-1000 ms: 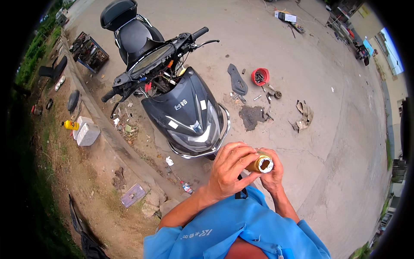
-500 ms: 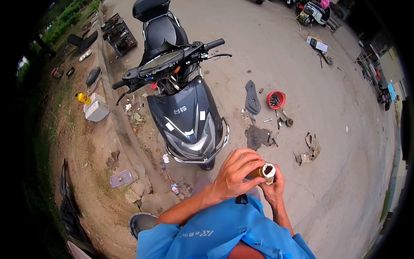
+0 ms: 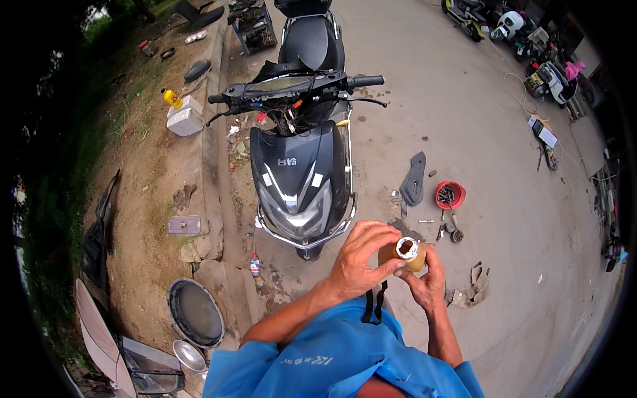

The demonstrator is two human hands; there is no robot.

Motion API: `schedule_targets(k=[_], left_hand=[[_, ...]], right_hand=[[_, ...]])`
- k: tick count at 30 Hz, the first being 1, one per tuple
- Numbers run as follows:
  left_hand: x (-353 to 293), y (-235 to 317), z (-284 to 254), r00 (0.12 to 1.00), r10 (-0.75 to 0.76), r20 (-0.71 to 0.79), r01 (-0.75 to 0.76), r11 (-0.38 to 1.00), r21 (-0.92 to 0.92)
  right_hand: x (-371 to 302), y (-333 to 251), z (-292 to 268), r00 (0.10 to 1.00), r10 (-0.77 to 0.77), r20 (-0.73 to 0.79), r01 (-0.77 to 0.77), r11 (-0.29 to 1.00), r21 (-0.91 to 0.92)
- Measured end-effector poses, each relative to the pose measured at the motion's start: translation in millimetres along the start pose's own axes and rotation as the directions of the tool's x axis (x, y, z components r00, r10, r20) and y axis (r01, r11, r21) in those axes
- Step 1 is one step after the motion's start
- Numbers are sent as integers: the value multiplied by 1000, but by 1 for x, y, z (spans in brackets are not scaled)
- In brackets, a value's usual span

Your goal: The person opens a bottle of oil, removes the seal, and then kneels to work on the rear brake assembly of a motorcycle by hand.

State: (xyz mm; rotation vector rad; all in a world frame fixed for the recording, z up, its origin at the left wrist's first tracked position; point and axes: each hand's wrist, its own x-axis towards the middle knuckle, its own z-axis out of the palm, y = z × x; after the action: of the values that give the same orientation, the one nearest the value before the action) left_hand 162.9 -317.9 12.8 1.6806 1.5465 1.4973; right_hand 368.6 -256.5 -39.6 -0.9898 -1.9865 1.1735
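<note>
Between my two hands is a gold-brown bottle [image 3: 416,263] with an uncovered mouth. A ragged white rim surrounds its dark opening, which faces up toward me. My left hand [image 3: 361,264] curls around the bottle's left side, fingers over the far side and thumb on the near side. From the right, my right hand [image 3: 428,284] clasps the body, its thumb close to the left thumb. Beyond them stands a dark scooter [image 3: 298,172], its handlebar cover opened up and wires showing. What the bottle contains cannot be made out.
Right of the scooter are a red bowl [image 3: 458,188] of small metal parts, a dark flat panel [image 3: 414,179] and a torn piece of cardboard [image 3: 470,288]. At left are a basin of murky water [image 3: 196,312], a white container [image 3: 185,118] and a yellow bottle [image 3: 172,99]. Parked scooters [image 3: 552,83] stand far right.
My view has swung left, so the scooter and ground items appear further right and the basin has come into sight. Both hands keep their grip; the bottle's mouth now faces me more directly.
</note>
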Motion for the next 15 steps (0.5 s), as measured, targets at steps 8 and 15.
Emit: schedule_targets(k=[8,15], left_hand=[[36,-24,5,986,-115,-123,113,993,-23],[92,-64,1,971,-143,-191,135,989,-54]], right_hand=[[58,10,0,993,46,113,-52,997,53],[139,18,-9,983,32,180,-33,999,2]])
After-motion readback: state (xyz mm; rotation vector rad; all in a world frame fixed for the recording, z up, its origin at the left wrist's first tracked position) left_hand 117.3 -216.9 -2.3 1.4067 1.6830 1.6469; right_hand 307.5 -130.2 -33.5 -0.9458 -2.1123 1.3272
